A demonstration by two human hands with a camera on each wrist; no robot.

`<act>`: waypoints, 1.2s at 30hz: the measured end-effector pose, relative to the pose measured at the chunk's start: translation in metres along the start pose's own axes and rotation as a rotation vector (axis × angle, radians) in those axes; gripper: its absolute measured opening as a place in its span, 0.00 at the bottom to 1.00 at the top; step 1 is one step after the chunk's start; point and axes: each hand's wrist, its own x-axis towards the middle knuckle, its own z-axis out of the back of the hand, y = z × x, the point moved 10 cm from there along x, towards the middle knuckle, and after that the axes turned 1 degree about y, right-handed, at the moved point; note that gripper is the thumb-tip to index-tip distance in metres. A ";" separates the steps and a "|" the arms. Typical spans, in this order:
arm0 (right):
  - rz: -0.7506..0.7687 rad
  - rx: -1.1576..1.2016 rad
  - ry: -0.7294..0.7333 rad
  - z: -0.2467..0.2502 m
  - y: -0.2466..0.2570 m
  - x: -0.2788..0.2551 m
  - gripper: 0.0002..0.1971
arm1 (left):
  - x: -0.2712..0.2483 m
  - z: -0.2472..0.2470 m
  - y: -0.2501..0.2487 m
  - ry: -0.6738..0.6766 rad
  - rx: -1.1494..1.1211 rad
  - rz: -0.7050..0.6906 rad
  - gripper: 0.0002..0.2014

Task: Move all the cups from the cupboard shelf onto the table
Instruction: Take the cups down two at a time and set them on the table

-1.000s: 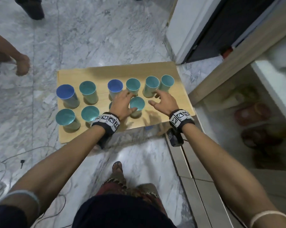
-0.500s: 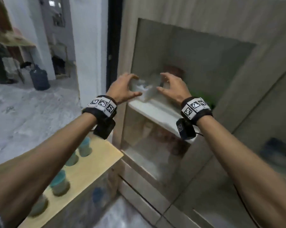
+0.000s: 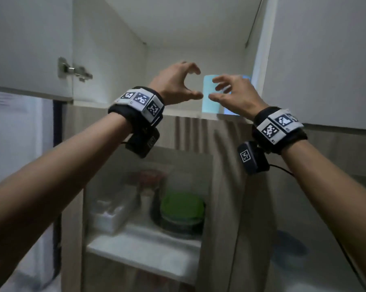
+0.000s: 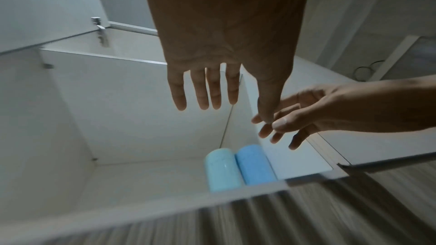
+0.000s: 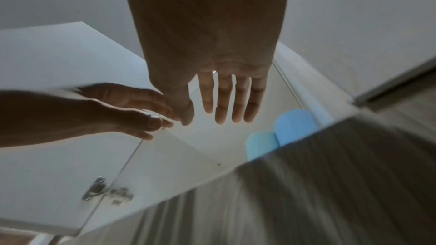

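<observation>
Two cups stand side by side at the right front of the upper cupboard shelf [image 3: 177,112]: a light teal cup [image 3: 209,100] and a blue cup [image 3: 230,112] to its right. In the left wrist view the teal cup [image 4: 223,169] and blue cup [image 4: 254,165] touch each other. My left hand [image 3: 195,83] is raised just left of the teal cup, fingers spread and empty. My right hand [image 3: 214,89] hovers in front of both cups, also spread and empty, and hides most of the blue one. Neither hand touches a cup. The table is out of view.
The cupboard's left door with its metal hinge [image 3: 74,70] stands open, and the right door [image 3: 325,60] hangs close beside my right hand. A lower open shelf holds a green bowl stack [image 3: 182,207], a white container [image 3: 112,213] and bottles.
Both hands left the cups on the table, swung round to the cupboard and rose to the upper shelf. They stay empty throughout.
</observation>
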 end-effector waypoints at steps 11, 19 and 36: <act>-0.186 -0.460 0.112 0.013 -0.031 0.079 0.37 | 0.119 -0.061 0.023 0.249 0.035 -0.012 0.38; -0.328 -0.641 0.222 -0.009 -0.064 0.100 0.41 | 0.147 -0.099 0.034 0.321 0.021 -0.063 0.36; 0.089 -0.167 -0.099 0.040 0.008 0.057 0.27 | 0.071 0.012 -0.006 0.025 -0.029 -0.050 0.21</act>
